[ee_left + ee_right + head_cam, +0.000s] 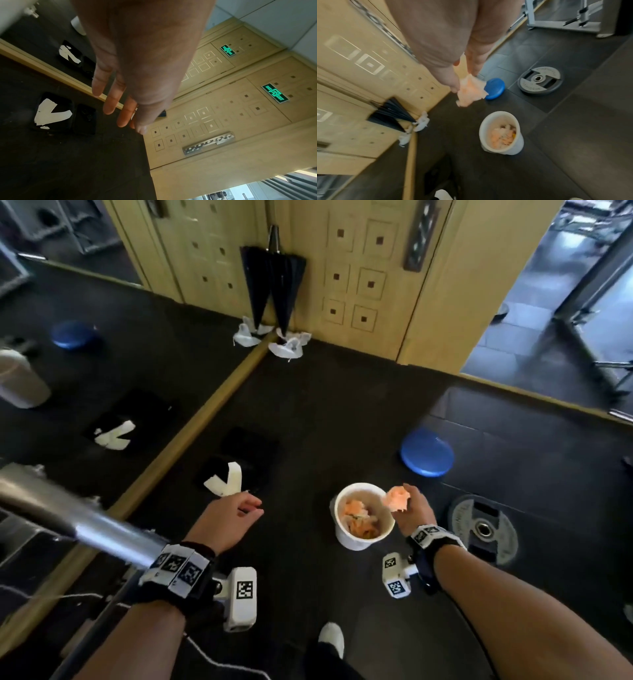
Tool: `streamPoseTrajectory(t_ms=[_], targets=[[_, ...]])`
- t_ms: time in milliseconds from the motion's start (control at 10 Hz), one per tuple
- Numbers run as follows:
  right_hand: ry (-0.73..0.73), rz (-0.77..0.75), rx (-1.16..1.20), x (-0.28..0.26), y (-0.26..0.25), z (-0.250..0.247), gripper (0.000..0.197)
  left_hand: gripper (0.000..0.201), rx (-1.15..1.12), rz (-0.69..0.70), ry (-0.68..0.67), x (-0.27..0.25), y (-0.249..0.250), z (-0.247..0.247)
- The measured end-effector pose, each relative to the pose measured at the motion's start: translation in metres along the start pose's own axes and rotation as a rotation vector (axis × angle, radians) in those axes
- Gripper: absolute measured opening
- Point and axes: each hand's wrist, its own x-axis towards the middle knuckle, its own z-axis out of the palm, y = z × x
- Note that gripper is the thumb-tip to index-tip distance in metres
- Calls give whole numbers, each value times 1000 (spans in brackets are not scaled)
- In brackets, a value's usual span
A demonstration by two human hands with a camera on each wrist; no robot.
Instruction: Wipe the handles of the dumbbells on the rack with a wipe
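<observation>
While the right hand (pixel 412 510) pinches a crumpled orange wipe (pixel 396 499) at lower centre-right of the head view, just above the rim of a white waste bin (pixel 359 539) holding similar wipes, the left hand (pixel 228 517) hangs empty, fingers relaxed. Blue balance disc (pixel 427 451) and weight plate (pixel 484 529) on floor, right.

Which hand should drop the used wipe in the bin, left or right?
Right. The right hand already pinches the orange wipe beside the white bin's rim; the left hand is open, holding nothing, farther off.
</observation>
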Motion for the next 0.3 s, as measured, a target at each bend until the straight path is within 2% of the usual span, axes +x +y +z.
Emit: streamPoseTrajectory(t_ms=[100,200,300], targets=[[-87,80,-8,20,11,5,76,22,5,-37,-7,11,2,3],[-100,52,39,33,19,4,77,22,24,-58,-26,20,-2,3],[0,24,222,38,-1,-30,66,23,-1,-60,-13,31,1,-4]])
